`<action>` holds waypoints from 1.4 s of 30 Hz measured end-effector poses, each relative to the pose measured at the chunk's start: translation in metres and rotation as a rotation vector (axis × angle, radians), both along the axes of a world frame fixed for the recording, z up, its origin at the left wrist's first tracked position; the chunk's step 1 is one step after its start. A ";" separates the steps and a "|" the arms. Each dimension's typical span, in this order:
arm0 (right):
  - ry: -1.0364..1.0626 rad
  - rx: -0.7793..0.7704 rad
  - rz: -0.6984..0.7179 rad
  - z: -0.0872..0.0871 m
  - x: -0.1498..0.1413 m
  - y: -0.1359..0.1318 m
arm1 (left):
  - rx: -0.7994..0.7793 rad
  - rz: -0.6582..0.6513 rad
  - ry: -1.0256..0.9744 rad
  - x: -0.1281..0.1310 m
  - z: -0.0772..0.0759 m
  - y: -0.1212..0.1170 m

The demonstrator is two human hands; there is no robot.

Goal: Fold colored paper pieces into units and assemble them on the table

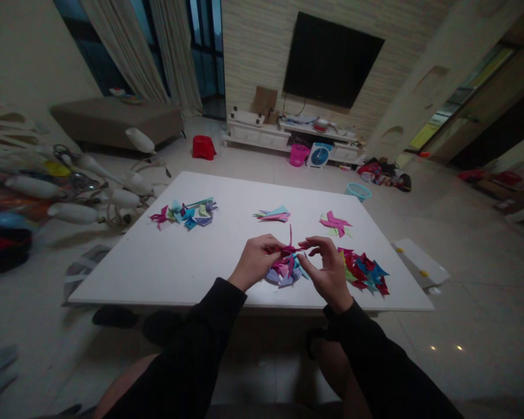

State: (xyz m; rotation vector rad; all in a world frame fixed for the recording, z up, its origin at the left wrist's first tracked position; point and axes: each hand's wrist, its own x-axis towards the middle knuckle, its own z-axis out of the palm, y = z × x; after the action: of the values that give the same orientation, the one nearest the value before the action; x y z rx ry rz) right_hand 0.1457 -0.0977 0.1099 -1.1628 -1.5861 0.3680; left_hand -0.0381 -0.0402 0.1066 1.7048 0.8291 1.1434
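Observation:
A magenta folded paper piece [290, 249] with a thin upright point is held above the near edge of the white table. My left hand [259, 256] pinches its left side between thumb and fingers. At its right end, the index finger and thumb of my right hand [328, 270] close on it, the other fingers loosely bent. Directly below lies a pile of purple, pink and blue folded papers [283, 276]. To the right of my right hand sits a heap of red, blue and green folded papers [364, 272].
On the white table [157, 267] are a colourful origami cluster [190, 213] at left, a stack of folded papers [273, 214] at centre back and a magenta and green pinwheel shape [335, 223] at right. Beyond stand a red stool [204, 148] and a pink bin [298, 155].

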 end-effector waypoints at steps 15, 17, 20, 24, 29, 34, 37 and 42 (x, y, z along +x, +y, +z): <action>0.170 -0.154 0.075 0.002 0.004 0.003 | -0.435 -0.123 -0.373 0.022 -0.014 -0.002; 0.159 -0.153 0.067 0.002 0.003 0.002 | -0.444 -0.123 -0.375 0.022 -0.015 -0.002; 0.156 -0.151 0.047 0.001 0.003 0.003 | -0.443 -0.145 -0.378 0.023 -0.016 -0.001; 0.168 -0.154 0.024 -0.001 0.005 0.004 | -0.428 -0.153 -0.396 0.022 -0.013 -0.003; 0.201 -0.191 -0.018 -0.003 0.006 0.006 | -0.453 -0.166 -0.358 0.017 -0.007 -0.004; 0.250 -0.206 -0.011 -0.006 0.005 0.007 | -0.452 -0.126 -0.322 0.017 -0.007 -0.003; 0.273 -0.217 -0.001 -0.005 0.005 0.006 | -0.454 -0.123 -0.323 0.018 -0.009 -0.003; 0.258 -0.224 0.006 -0.002 0.004 0.004 | -0.453 -0.110 -0.310 0.018 -0.010 -0.002</action>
State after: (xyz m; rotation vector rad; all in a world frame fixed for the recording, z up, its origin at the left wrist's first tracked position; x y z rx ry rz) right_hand 0.1499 -0.0933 0.1081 -1.2252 -1.3480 0.6855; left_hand -0.0202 -0.0425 0.0967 1.1527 0.7226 1.0180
